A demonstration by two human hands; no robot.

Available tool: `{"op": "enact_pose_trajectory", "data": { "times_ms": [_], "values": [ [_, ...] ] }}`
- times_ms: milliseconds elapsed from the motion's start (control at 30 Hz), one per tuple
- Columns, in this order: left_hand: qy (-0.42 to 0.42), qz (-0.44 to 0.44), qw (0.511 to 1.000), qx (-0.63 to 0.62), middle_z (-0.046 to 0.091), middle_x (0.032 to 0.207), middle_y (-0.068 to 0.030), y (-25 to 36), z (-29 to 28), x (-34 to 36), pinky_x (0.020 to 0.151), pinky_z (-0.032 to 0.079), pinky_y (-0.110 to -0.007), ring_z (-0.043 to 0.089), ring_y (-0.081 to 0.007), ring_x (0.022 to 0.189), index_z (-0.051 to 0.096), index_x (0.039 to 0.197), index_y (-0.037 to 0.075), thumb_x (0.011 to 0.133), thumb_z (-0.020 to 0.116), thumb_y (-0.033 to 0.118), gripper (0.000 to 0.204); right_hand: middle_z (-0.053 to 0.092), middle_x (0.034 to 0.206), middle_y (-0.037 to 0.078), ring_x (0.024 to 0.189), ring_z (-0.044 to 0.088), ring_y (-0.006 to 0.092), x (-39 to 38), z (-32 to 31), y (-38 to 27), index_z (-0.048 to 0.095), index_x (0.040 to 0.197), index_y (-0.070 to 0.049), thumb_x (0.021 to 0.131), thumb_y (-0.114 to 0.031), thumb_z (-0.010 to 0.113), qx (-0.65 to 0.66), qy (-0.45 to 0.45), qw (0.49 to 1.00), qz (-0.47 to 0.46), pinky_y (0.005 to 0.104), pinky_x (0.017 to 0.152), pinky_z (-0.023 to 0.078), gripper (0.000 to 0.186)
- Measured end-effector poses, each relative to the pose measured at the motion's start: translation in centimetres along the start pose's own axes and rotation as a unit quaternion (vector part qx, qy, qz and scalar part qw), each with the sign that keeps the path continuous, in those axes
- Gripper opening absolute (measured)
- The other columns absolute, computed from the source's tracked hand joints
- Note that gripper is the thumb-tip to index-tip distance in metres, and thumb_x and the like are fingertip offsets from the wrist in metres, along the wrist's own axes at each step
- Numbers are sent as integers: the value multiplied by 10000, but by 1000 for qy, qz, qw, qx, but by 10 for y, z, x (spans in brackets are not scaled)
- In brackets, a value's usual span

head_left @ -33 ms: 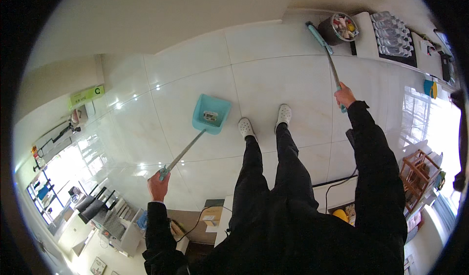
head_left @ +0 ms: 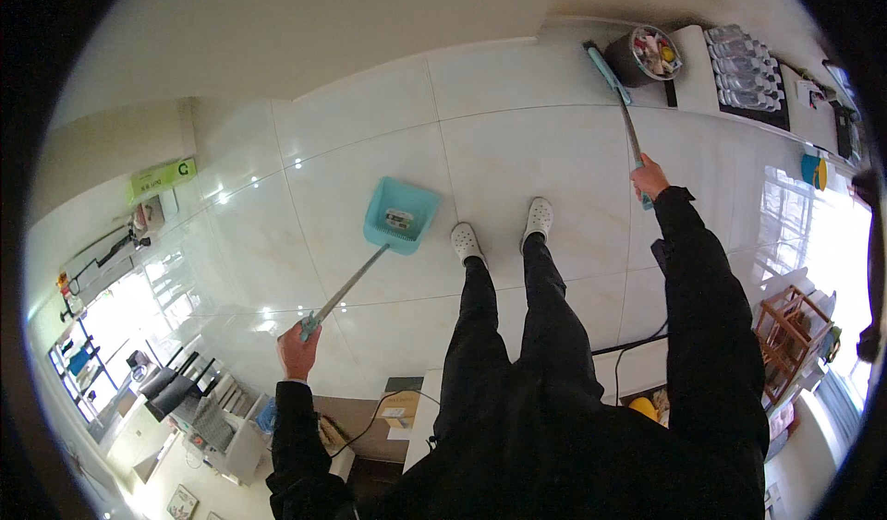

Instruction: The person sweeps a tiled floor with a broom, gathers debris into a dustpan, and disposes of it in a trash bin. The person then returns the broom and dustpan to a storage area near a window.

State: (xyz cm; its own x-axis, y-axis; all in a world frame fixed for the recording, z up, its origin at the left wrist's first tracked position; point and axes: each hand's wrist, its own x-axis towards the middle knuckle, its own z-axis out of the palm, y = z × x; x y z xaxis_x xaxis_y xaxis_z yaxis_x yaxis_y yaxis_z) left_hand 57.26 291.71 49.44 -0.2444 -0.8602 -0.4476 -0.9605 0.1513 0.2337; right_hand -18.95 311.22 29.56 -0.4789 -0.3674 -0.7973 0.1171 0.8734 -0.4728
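Observation:
My left hand (head_left: 298, 349) is closed around the top of the long grey handle of a light-blue dustpan (head_left: 400, 213). The pan lies on the tiled floor to the left of my white clogs (head_left: 467, 240), with a label visible inside it. Out to the right, my right hand (head_left: 650, 178) grips the handle of a broom (head_left: 607, 72). Its pale-blue head rests on the floor at the far right, right beside a dark waste bin (head_left: 621, 62) filled with rubbish.
Packed clear bottles (head_left: 742, 69) stand right of the bin, near the wall. A low wall edge (head_left: 416, 51) bounds the floor's far side. A wooden rack (head_left: 787, 331) stands at the right. Behind my legs are a cardboard box (head_left: 402, 409) and a loose black cable (head_left: 374, 416).

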Motion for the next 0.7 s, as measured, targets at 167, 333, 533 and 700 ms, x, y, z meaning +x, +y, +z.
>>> {"op": "enact_pose_trajectory", "data": {
  "times_ms": [167,333,533,700],
  "values": [
    [-43,80,995,32,666,770,-162,-20,-2,37,607,514,-410,647,-364,711,693,977,67,825,711,271,255,636,646,97,648,605,300,48,135,54,636,716,-71,756,-163,640,-634,-119,700,-307,541,915,338,100],
    [-43,136,989,39,664,749,-149,-11,-4,72,616,504,-455,638,-376,706,684,929,79,823,692,266,214,599,612,110,589,573,277,-63,301,99,494,846,-79,796,-208,627,-624,-220,677,-322,514,814,333,192],
    [-53,148,985,69,667,733,-148,2,-12,88,628,503,-481,647,-365,701,690,909,96,816,680,321,243,550,616,89,507,528,217,-238,398,40,154,1303,-82,794,-101,624,93,-322,942,20,407,532,391,693],
    [-42,161,983,82,656,706,-159,-1,-12,88,634,505,-487,644,-382,695,674,856,88,819,672,330,245,509,590,80,491,521,212,-282,389,-19,178,1480,-37,863,-103,620,168,-328,923,115,384,392,434,762]
  ]
}}
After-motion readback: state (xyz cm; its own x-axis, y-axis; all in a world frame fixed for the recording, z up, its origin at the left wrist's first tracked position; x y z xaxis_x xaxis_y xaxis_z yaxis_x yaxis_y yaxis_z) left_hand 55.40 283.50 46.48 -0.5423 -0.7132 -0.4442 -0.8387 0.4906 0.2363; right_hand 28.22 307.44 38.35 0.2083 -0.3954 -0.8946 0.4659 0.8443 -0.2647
